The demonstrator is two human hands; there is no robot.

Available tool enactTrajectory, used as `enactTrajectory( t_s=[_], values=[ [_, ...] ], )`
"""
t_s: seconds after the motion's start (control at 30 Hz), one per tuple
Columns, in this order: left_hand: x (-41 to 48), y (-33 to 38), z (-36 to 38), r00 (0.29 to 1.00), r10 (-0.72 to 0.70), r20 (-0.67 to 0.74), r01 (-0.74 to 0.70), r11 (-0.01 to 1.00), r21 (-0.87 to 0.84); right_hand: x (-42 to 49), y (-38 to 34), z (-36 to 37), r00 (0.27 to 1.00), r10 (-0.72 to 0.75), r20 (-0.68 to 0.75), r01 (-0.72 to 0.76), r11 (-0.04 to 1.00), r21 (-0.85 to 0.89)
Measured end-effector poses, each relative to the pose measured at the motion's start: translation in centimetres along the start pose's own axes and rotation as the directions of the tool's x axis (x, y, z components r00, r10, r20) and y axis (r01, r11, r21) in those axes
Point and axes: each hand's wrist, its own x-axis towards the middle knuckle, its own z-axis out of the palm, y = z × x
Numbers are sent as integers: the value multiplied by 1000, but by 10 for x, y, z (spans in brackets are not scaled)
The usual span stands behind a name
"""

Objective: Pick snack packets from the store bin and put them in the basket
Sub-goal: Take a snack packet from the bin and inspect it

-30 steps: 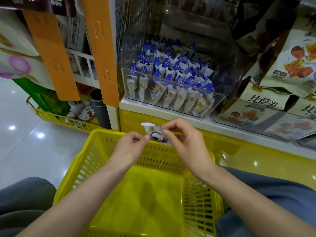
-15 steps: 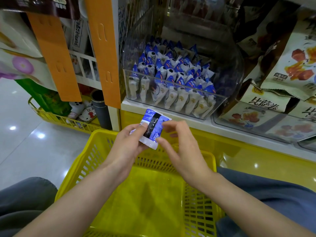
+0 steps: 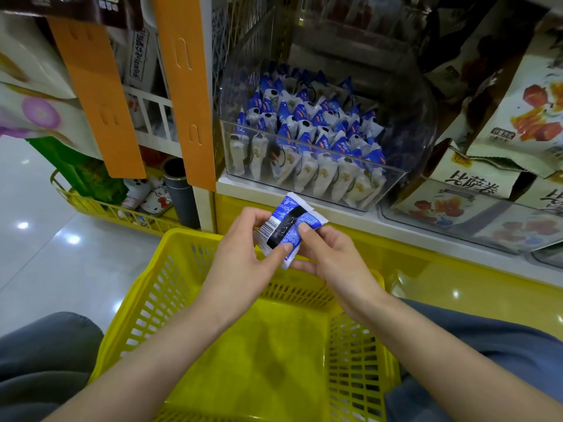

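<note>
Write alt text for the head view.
A left hand and a right hand together hold one blue-and-white snack packet, barcode showing, above a yellow basket. Behind, a clear store bin on the shelf holds many matching packets.

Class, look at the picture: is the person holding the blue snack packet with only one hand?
No, the left hand and the right hand both grip the blue snack packet above the yellow basket.
</note>
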Motion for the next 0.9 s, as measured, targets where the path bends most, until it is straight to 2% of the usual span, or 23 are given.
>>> enactTrajectory(
  t_s=[0.17, 0.33, 0.47, 0.63, 0.83, 0.9],
  values=[
    [-1, -4, -3, 991, 60, 121, -74, 991, 113, -2, 1, 1, 998, -60, -13, 59, 997, -58],
    [1, -4, -7, 977, 6, 212, -38, 988, 148, -2, 3, 1, 997, -77, -14, 76, 996, -51],
    [-1, -2, -10, 977, 47, 208, -108, 951, 291, -1, 6, 1, 996, -90, 20, 91, 995, -35],
    [-3, 4, -13, 977, 110, 182, -187, 854, 486, -1, 10, 1, 986, -144, 81, 156, 974, -165],
    [-1, 4, -16, 979, 86, 183, -171, 835, 522, -3, 12, 1, 977, -172, 123, 199, 945, -260],
    [0, 3, -15, 975, 91, 203, -194, 791, 580, -3, 14, 0, 972, -192, 133, 227, 913, -338]
  ],
)
